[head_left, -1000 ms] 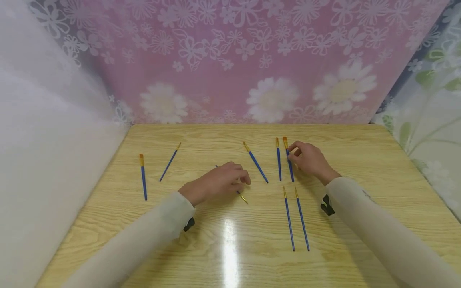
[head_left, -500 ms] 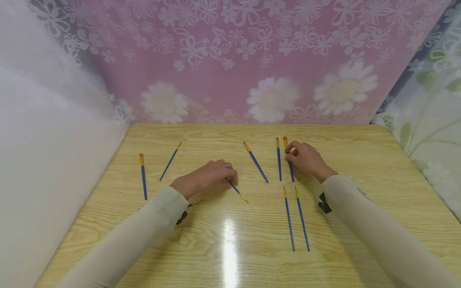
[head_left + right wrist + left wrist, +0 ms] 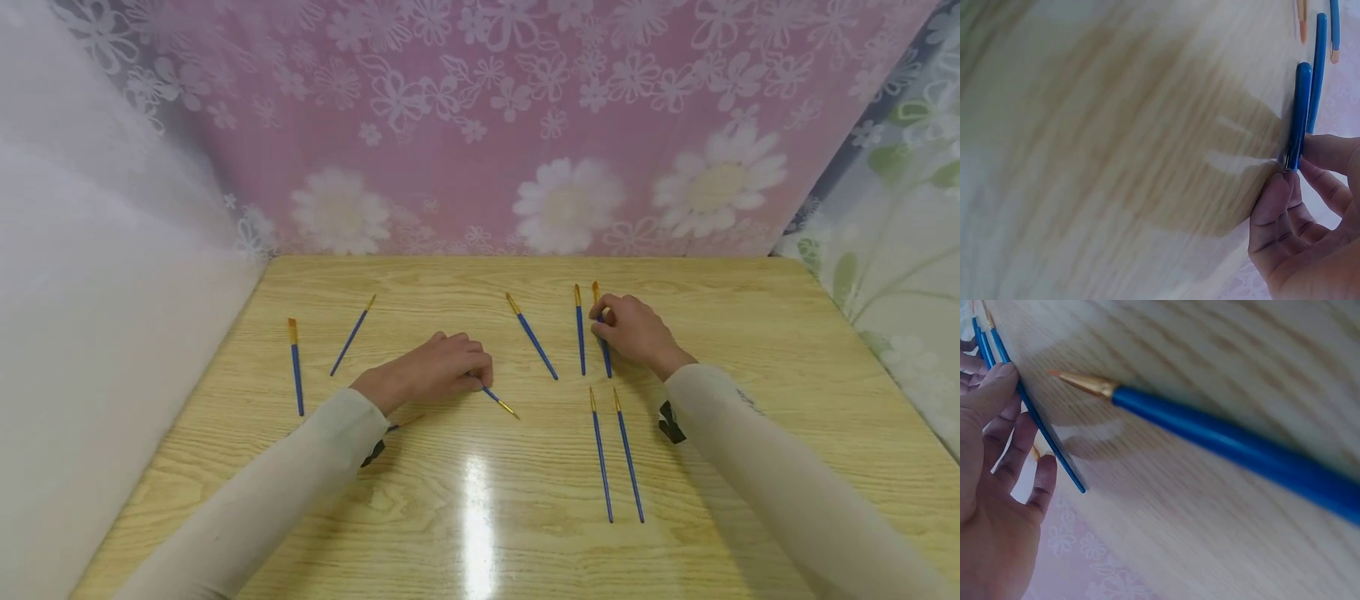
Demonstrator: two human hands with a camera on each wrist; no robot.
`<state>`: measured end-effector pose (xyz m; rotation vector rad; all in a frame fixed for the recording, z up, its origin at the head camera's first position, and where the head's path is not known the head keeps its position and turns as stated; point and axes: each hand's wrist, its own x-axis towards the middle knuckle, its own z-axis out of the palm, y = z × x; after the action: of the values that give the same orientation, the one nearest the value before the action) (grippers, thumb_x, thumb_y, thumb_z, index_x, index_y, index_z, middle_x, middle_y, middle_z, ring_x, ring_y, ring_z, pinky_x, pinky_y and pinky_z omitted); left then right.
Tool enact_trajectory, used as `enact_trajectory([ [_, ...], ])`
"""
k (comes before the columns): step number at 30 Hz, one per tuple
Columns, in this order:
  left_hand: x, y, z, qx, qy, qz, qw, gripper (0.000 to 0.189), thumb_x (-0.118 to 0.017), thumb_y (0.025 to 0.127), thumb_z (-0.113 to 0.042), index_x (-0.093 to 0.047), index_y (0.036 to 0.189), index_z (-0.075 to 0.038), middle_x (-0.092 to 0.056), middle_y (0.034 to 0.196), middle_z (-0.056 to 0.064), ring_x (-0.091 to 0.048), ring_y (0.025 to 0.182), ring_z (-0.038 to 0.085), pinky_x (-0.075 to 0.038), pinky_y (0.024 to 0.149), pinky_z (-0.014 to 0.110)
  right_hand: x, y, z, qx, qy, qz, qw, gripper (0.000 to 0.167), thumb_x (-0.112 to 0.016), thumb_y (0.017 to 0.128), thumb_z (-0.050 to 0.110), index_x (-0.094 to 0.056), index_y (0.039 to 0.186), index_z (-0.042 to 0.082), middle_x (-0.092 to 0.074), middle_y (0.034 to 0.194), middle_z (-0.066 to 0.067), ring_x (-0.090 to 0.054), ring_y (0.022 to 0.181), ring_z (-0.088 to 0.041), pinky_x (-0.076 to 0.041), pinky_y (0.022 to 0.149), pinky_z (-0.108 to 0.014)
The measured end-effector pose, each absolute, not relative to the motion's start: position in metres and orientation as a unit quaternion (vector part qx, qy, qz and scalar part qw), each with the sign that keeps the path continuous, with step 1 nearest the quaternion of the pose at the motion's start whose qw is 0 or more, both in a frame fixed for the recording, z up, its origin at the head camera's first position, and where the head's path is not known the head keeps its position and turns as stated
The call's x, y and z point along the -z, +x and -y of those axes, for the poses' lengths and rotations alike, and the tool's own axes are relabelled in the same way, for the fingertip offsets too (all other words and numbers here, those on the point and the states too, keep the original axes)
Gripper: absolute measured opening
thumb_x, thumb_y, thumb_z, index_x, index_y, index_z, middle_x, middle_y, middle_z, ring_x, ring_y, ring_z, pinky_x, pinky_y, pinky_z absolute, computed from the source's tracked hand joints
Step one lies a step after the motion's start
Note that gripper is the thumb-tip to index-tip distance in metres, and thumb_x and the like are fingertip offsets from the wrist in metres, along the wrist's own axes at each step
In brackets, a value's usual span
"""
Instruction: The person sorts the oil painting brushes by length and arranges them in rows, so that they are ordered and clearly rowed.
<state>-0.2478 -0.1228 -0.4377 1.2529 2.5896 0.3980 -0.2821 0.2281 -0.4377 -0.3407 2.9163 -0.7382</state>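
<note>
Near the table's middle, my left hand (image 3: 431,371) pinches a thin blue-handled paintbrush (image 3: 502,404) by its handle, the gold ferrule pointing right and toward me. In the left wrist view this brush (image 3: 1038,422) runs between thumb and fingers. Another paintbrush (image 3: 1210,431) lies below that wrist, largely covered by the sleeve in the head view. My right hand (image 3: 637,332) pinches a blue-handled flat paintbrush (image 3: 605,358) between thumb and fingers at the back right. Its handle (image 3: 1300,106) shows in the right wrist view. Just left of it lies a similar paintbrush (image 3: 581,337).
A slanted paintbrush (image 3: 534,342) lies between the hands. Two thin ones, a left (image 3: 602,462) and a right (image 3: 632,462), lie side by side nearer me. At the left are a flat brush (image 3: 297,375) and a thin brush (image 3: 351,337). Floral cloth (image 3: 450,167) borders the wooden table (image 3: 337,533).
My left hand has moved left and now holds the thin brush, whose ferrule end has swung slightly up and right. My right hand has shifted slightly left onto the flat brush, whose bristles now look narrower.
</note>
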Motion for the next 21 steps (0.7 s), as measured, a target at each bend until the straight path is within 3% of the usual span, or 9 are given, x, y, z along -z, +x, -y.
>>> enact_trajectory([
  [9, 0.4387, -0.2463, 0.1252, -0.161, 0.446, -0.872, 0.118, 0.006, -0.065, 0.111, -0.017, -0.07, 0.113, -0.02, -0.07, 0.113, -0.006, -0.06, 0.106, 0.016, -0.053, 0.099, 0.037, 0.4392, -0.2829, -0.2277, 0.239, -0.109, -0.963, 0.059, 0.027, -0.062, 0.111, 0.015, -0.066, 0.133, 0.0, -0.068, 0.122, -0.028, -0.064, 0.109, -0.043, -0.054, 0.094, -0.061],
  [16, 0.4397, -0.2432, 0.1227, -0.168, 0.415, -0.885, 0.124, 0.019, -0.062, 0.113, -0.017, -0.072, 0.129, -0.015, -0.074, 0.127, -0.001, -0.066, 0.117, 0.018, -0.054, 0.107, 0.037, 0.4395, -0.2833, -0.2274, 0.236, -0.11, -0.963, 0.064, 0.028, -0.062, 0.111, 0.016, -0.065, 0.135, 0.0, -0.067, 0.123, -0.028, -0.064, 0.109, -0.042, -0.053, 0.093, -0.06],
  [21, 0.4373, -0.2403, 0.1173, -0.192, 0.395, -0.889, 0.129, 0.018, -0.063, 0.113, -0.017, -0.077, 0.124, -0.015, -0.075, 0.121, 0.0, -0.068, 0.111, 0.017, -0.056, 0.101, 0.036, 0.439, -0.2828, -0.2273, 0.236, -0.112, -0.963, 0.063, 0.028, -0.061, 0.111, 0.016, -0.065, 0.134, 0.0, -0.066, 0.124, -0.028, -0.063, 0.112, -0.043, -0.053, 0.095, -0.061],
])
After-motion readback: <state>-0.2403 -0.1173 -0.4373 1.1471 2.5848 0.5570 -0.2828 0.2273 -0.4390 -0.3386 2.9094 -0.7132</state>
